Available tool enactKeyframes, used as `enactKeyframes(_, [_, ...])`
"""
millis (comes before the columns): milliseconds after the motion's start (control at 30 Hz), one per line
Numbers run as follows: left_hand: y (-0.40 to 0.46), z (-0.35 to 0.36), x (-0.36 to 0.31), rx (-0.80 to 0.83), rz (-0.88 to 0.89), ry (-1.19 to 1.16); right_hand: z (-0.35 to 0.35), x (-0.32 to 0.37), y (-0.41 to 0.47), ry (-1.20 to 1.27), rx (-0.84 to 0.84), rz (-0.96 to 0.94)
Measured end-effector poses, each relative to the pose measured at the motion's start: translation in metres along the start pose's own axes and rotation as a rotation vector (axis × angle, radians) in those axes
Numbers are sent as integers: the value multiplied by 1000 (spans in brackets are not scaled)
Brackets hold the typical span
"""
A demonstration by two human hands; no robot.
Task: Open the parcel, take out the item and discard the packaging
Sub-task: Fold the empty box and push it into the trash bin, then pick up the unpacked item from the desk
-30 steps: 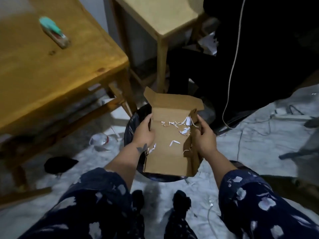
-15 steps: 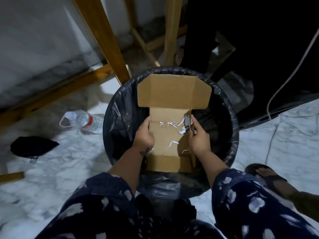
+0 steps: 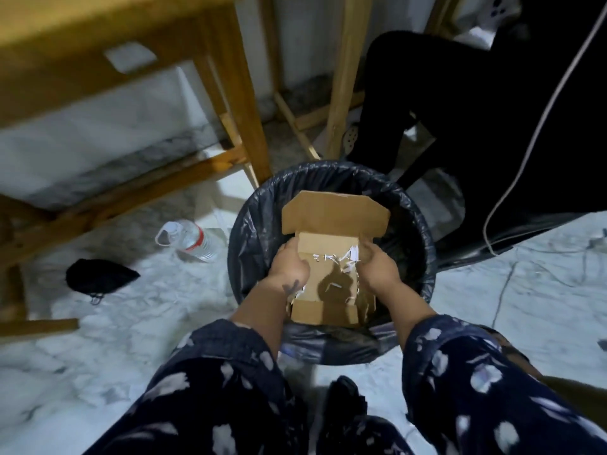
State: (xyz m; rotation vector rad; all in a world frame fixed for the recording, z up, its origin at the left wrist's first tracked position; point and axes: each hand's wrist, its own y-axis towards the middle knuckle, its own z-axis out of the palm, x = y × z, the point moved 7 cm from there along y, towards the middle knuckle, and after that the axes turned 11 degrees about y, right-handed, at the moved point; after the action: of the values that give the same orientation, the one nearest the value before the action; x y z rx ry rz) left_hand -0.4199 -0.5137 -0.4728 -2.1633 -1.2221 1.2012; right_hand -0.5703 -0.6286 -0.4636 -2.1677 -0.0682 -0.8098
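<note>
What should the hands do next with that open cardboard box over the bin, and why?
Probably let go, so it drops in. The left hand and right hand grip the sides of the open cardboard box, which sits right above the mouth of the black-lined bin. Only white paper shreds show inside, no item, so it looks like packaging ready to discard.

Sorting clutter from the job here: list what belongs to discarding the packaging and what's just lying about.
Part of the job:
- cardboard box, open, held over the bin
- white paper shreds inside it
- left hand and right hand gripping its sides
- black-lined bin

Just lying about:
- plastic water bottle on the floor
- black pouch
- white cable
- wooden table
</note>
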Motion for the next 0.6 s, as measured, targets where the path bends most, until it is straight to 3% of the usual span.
enactKeyframes(333, [-183, -176, -103, -145, 69, -28, -79, 186, -174, -145, 79, -234])
enactKeyframes(600, [-241, -321, -95, -306, 89, -46, -55, 338, -242, -192, 92, -475])
